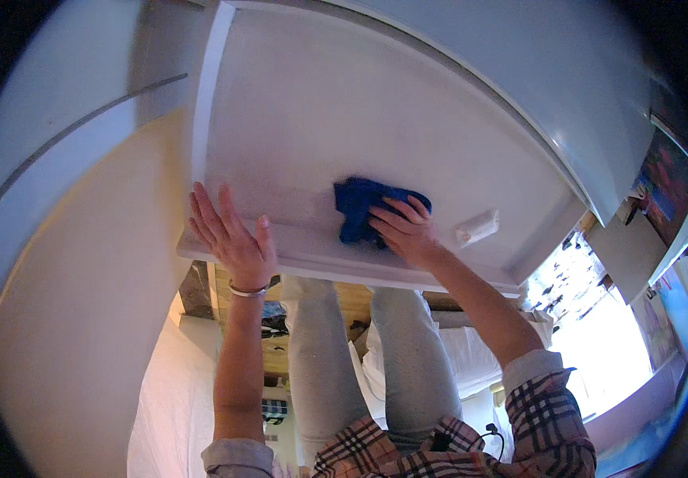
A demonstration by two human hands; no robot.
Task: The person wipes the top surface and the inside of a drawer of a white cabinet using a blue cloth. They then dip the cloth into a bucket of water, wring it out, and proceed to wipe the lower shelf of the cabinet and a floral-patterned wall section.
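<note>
A dark blue cloth (360, 206) lies bunched on the floor of a shallow white drawer or tray (350, 113), near its front wall. My right hand (406, 230) presses down on the cloth, with the fingers spread over its right part. At the left front corner, my left hand (233, 245) holds nothing and has its fingers apart. Whether that palm rests on the rim, I cannot tell. A silvery bracelet (249, 291) circles the left wrist. To the right of the cloth sits a small white packet or block (477, 228) with faint marks.
Beyond the far rim stands a smooth white panel (499, 54). Pale cabinet-like surfaces (87, 239) curve along the left. Below the front wall are my legs in light jeans (326, 358) and a wooden floor (353, 299). Bright light and colourful pictures (666, 173) are at the right.
</note>
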